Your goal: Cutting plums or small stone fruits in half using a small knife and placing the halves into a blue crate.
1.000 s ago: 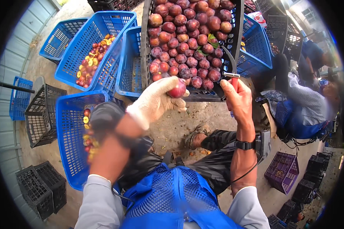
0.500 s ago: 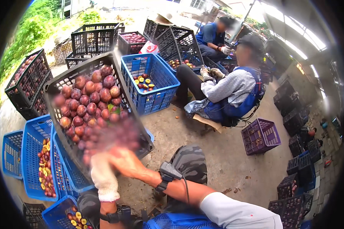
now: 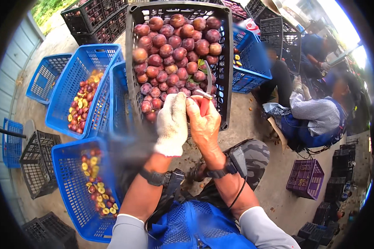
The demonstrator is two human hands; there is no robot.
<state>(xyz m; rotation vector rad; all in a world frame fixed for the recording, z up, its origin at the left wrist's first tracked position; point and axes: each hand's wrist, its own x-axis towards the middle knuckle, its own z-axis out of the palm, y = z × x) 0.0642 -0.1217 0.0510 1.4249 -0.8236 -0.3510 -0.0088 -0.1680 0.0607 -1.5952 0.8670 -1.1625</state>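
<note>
My right hand (image 3: 204,124), bare, is closed around the red handle of a curved knife (image 3: 209,77), its blade pointing up and away from me. My left hand (image 3: 173,120) wears a white knitted glove and is held beside it, fingers curled in. Whatever the left fingers grip, if anything, is hidden from view. Both hands are over the near edge of a black crate (image 3: 229,50) heaped with dark red plums (image 3: 170,54). A few green leaves lie among the fruit near the blade.
To the left, a blue crate (image 3: 54,120) and a nearer blue crate (image 3: 64,182) hold cut plums. Another blue crate (image 3: 253,79) stands beyond the plums at right. A seated person (image 3: 316,114) works there, near a purple crate (image 3: 305,178). Black crates (image 3: 39,166) stand at left.
My view has swung left, so the plum crate sits more to the right. My hands, blurred and overlapping before, are now side by side, and the knife shows clearly.
</note>
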